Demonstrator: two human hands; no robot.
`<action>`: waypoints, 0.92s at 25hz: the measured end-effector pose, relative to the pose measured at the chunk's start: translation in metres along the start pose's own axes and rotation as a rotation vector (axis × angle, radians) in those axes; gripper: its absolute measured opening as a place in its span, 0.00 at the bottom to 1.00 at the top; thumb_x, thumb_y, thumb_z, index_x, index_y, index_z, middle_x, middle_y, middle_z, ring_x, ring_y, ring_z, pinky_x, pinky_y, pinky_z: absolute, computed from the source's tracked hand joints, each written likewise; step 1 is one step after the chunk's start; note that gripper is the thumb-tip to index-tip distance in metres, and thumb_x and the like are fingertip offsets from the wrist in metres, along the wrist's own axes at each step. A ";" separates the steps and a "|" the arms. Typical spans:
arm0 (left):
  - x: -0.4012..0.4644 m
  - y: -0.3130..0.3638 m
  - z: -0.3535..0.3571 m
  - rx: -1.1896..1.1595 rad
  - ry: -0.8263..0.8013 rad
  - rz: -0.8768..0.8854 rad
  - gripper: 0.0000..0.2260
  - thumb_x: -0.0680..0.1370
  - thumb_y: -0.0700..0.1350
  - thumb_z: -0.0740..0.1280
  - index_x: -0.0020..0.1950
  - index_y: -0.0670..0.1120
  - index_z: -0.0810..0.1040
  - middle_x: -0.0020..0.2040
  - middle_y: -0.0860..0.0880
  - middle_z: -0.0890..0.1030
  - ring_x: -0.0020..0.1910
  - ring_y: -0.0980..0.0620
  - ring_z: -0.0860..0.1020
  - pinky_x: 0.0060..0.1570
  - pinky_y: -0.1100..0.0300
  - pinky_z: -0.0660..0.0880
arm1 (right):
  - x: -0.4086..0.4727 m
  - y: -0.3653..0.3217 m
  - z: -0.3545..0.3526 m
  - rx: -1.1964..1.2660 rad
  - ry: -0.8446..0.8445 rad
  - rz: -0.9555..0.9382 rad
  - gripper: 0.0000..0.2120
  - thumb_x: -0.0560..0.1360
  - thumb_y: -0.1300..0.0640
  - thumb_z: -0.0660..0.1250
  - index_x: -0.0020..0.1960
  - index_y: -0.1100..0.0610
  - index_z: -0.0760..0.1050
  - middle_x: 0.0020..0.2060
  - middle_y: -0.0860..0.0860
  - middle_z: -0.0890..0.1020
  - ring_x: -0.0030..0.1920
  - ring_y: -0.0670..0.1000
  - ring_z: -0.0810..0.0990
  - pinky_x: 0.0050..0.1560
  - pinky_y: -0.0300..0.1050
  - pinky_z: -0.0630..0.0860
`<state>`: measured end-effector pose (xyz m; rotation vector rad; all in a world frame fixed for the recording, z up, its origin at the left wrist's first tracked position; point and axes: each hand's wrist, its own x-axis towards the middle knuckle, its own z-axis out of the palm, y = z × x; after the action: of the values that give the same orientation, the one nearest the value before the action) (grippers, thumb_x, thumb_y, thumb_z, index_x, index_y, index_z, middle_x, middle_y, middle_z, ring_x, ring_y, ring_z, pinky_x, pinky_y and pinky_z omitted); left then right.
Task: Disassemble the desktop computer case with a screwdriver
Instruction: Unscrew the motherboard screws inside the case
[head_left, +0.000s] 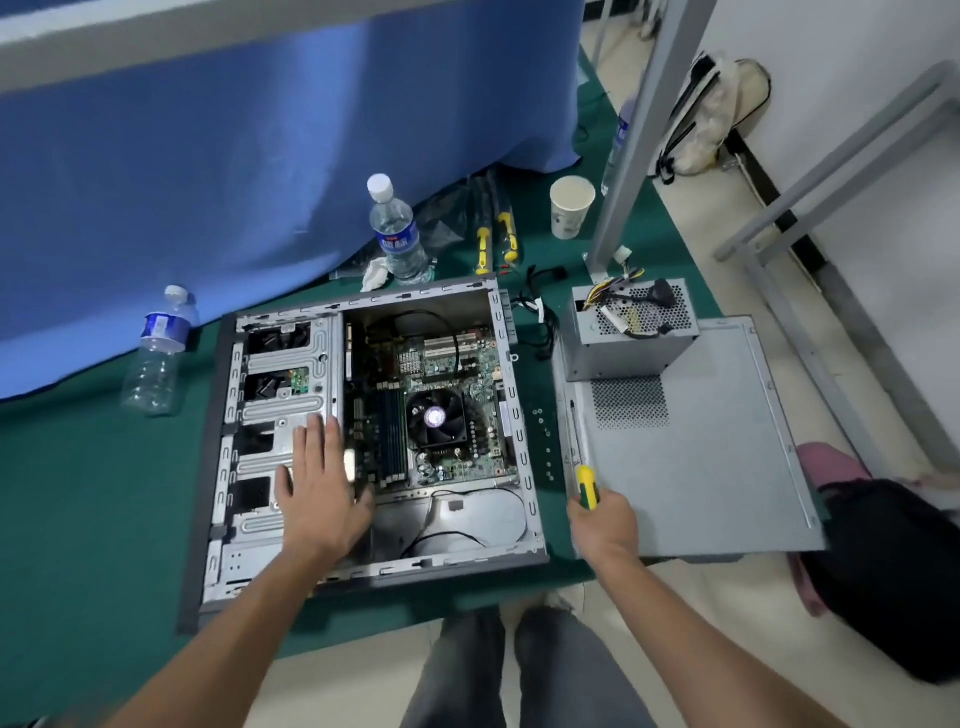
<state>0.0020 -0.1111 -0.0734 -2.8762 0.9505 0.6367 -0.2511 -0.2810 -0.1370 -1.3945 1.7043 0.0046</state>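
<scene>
Left hand (318, 486): nearest, fingers straight and spread, flat on the drive cage of the open computer case (363, 441).
Computer case: lies on its side on the green mat (93, 493), motherboard (441, 410) exposed.
Right hand (602, 525): curled round the yellow-green screwdriver (586, 480), just right of the case.
Side panel (701, 457): on the floor, power supply (631, 327) on it.

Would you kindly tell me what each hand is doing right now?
Left hand: open, fingers straight, resting flat on the drive cage of the computer case.
Right hand: gripping the screwdriver by its yellow-green handle.
</scene>
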 end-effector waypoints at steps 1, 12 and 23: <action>0.001 -0.001 0.002 -0.011 0.017 0.003 0.43 0.80 0.54 0.64 0.80 0.47 0.35 0.79 0.50 0.33 0.78 0.50 0.35 0.76 0.43 0.44 | 0.003 -0.002 0.007 -0.016 0.002 -0.014 0.10 0.77 0.56 0.68 0.38 0.57 0.75 0.31 0.52 0.78 0.32 0.53 0.77 0.34 0.42 0.71; -0.003 -0.009 0.017 -0.026 0.173 0.043 0.44 0.71 0.43 0.69 0.81 0.46 0.48 0.81 0.50 0.46 0.80 0.50 0.45 0.74 0.42 0.53 | 0.004 -0.004 0.018 -0.051 0.093 -0.041 0.11 0.78 0.53 0.67 0.44 0.61 0.79 0.33 0.53 0.79 0.35 0.57 0.78 0.36 0.48 0.74; 0.007 -0.010 0.000 -0.208 0.239 0.038 0.37 0.72 0.47 0.75 0.77 0.50 0.62 0.75 0.49 0.63 0.75 0.49 0.60 0.73 0.44 0.56 | -0.051 -0.085 -0.013 0.109 0.023 -0.316 0.12 0.75 0.44 0.69 0.45 0.53 0.75 0.41 0.50 0.79 0.43 0.55 0.79 0.39 0.45 0.75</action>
<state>0.0132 -0.1067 -0.0768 -3.1823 1.0242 0.4240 -0.1958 -0.2788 -0.0541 -1.5707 1.4628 -0.2778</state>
